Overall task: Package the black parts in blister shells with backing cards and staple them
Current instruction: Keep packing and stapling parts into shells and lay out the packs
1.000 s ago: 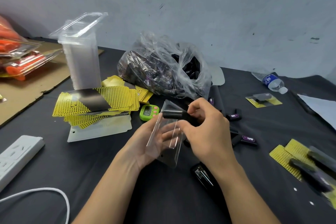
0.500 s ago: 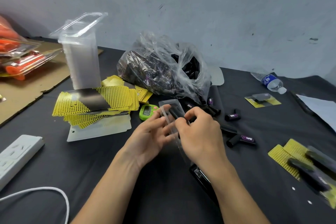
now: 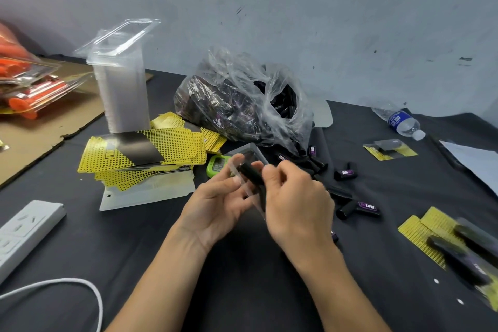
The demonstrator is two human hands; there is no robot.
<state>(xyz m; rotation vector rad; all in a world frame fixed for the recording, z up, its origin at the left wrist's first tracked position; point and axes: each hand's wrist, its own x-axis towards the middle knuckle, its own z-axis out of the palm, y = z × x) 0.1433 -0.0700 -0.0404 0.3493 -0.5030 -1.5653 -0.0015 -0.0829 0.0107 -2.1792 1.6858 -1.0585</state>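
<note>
Seating black cylindrical part (image 3: pixel 250 174) in clear plastic blister shell (image 3: pixel 246 155), right of yellow dotted card stack (image 3: pixel 151 148), with left hand (image 3: pixel 215 205) and right hand (image 3: pixel 296 202) fingers clamped on. Probably needing a card next.

power strip (image 3: pixel 24 232) – white, lower left edge, flat on the dark counter (image 3: pixel 161 237) | white cable (image 3: pixel 80 286) looping below it | green timer (image 3: pixel 217 166) – centre, partly hidden | water bottle (image 3: pixel 401 122) lying on its side, upper right | cardboard sheet (image 3: pixel 40 132) far left, orange-filled clear packs (image 3: pixel 29 91) stacked on it | white paper (image 3: pixel 474 159) right edge | grey wall (image 3: pixel 323 8) behind
</note>
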